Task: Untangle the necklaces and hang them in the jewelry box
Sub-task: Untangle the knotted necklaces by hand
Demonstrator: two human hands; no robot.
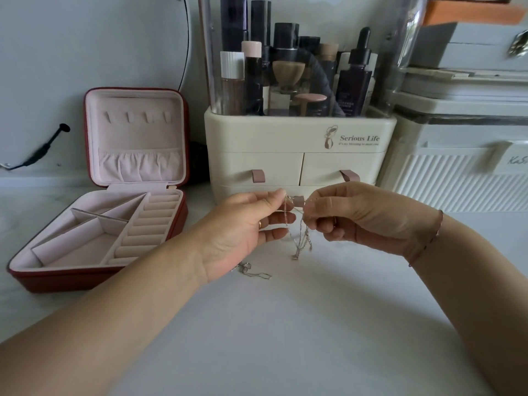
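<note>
A white worktop (285, 324) runs back to a pale wall. At its centre the left hand (248, 224) and right hand (357, 218) are raised close together. Each pinches, between thumb and curled fingers, a tangle of thin silvery and rose-toned necklaces (300, 238). The chains hang straight down from the fingertips, long axis vertical, with a small pendant lowest, just above the worktop. A long-link chain (257, 274) lies flat beside the left wrist. To the left sits the open jewelry box (71, 278), red outside, pink inside, its lid upright with a row of hooks. A cream cosmetics organizer (300, 155) stands behind the hands.
</note>
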